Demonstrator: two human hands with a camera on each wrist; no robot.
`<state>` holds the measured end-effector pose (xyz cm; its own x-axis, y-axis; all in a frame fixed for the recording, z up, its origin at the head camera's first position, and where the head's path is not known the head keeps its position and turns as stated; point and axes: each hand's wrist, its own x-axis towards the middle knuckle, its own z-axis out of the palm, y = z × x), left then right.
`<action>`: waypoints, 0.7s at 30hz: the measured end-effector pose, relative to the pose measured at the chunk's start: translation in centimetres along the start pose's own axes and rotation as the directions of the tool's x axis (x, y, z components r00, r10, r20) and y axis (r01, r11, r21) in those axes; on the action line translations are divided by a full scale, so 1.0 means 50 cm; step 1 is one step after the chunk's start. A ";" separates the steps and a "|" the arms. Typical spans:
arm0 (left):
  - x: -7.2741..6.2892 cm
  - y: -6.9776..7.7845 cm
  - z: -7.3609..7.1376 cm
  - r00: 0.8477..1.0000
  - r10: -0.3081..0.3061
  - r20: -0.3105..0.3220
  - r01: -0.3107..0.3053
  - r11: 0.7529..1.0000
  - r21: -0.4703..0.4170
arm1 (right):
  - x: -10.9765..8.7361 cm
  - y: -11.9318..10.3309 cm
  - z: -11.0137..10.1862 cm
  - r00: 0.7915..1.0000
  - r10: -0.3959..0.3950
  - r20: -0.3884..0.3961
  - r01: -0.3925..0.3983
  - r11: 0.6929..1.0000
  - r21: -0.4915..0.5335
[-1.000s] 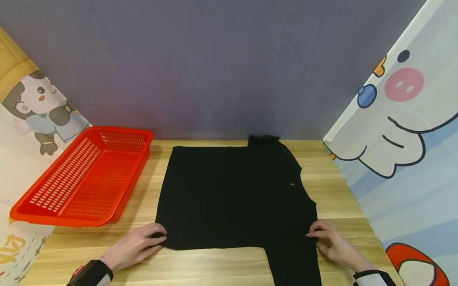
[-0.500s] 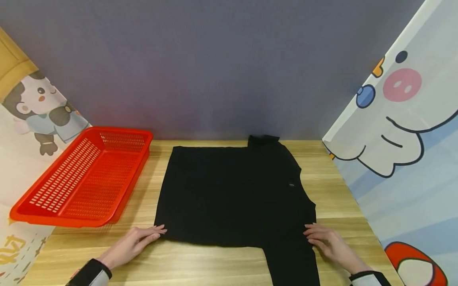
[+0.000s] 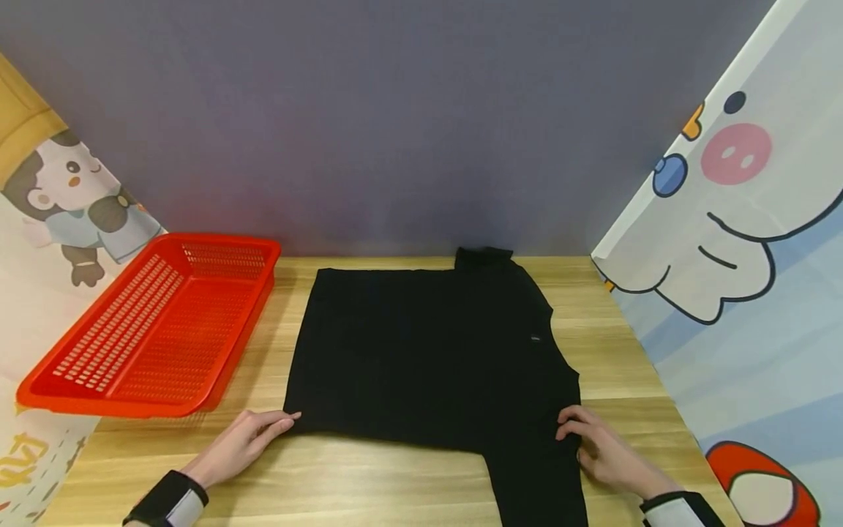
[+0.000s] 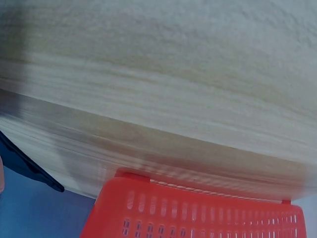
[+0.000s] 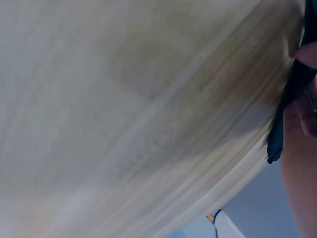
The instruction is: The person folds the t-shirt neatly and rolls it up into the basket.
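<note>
A black shirt [image 3: 408,351] lies spread on its side across the wooden table, collar at the back right and hem to the left. It bears a small label on the chest. One sleeve [image 3: 536,483] runs off the near edge of the head view; the other cannot be seen. My left hand [image 3: 240,443] pinches the shirt's near left corner between thumb and fingers. At the near right, by the base of the sleeve, my right hand [image 3: 602,450] grips the shirt's edge. The right wrist view has the cloth [image 5: 292,94] between thumb and fingers.
A red plastic basket [image 3: 227,366] with slotted walls stands on the left of the table [image 3: 369,487]. A grey panel [image 3: 395,132] rises behind the table. Cartoon-printed sheets [image 3: 744,241] flank the right and left sides.
The shirt's near edge by my left hand has shifted slightly away from me. My left fingers flattened on the corner, then closed to a pinch. My right hand has moved slightly left.
</note>
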<state>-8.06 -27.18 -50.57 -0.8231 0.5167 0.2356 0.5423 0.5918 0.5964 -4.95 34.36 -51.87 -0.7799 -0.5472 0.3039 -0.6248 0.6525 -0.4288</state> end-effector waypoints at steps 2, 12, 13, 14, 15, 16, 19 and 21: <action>0.000 0.000 -0.001 1.000 -0.007 0.004 0.007 1.000 0.009 | 0.005 0.004 0.002 1.000 -0.023 -0.007 0.023 0.999 -0.025; -0.001 -0.011 -0.003 0.998 0.023 0.054 -0.019 0.997 -0.079 | 0.016 -0.005 0.010 0.998 0.014 -0.056 -0.025 0.980 -0.200; -0.002 -0.013 -0.003 0.998 0.031 0.055 -0.026 0.995 -0.094 | 0.015 -0.005 0.011 0.999 0.016 -0.051 -0.027 0.976 -0.217; -0.002 -0.014 -0.003 0.998 0.038 0.053 -0.032 0.994 -0.103 | 0.014 -0.005 0.012 0.999 0.016 -0.046 -0.026 0.972 -0.235; -0.003 -0.015 -0.002 0.998 0.039 0.056 -0.032 0.994 -0.108 | 0.014 -0.005 0.013 0.999 0.016 -0.043 -0.026 0.967 -0.252; -0.005 -0.016 -0.002 0.998 0.038 0.058 -0.032 0.994 -0.103 | 0.013 -0.004 0.014 0.999 0.013 -0.040 -0.023 0.964 -0.264; -0.009 -0.015 -0.001 0.997 0.030 0.072 -0.024 0.996 -0.081 | 0.011 -0.003 0.017 0.998 -0.012 -0.060 -0.004 0.966 -0.258; -0.011 -0.014 -0.003 0.996 0.042 0.074 -0.036 0.997 -0.070 | 0.012 -0.002 0.017 0.995 -0.032 -0.089 0.011 0.974 -0.225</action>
<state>-8.04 -27.96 -51.03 -0.7850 0.5855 0.2024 0.5587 0.5280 0.6395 -5.33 33.53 -52.39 -0.7599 -0.5184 0.3922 -0.6253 0.7479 -0.2228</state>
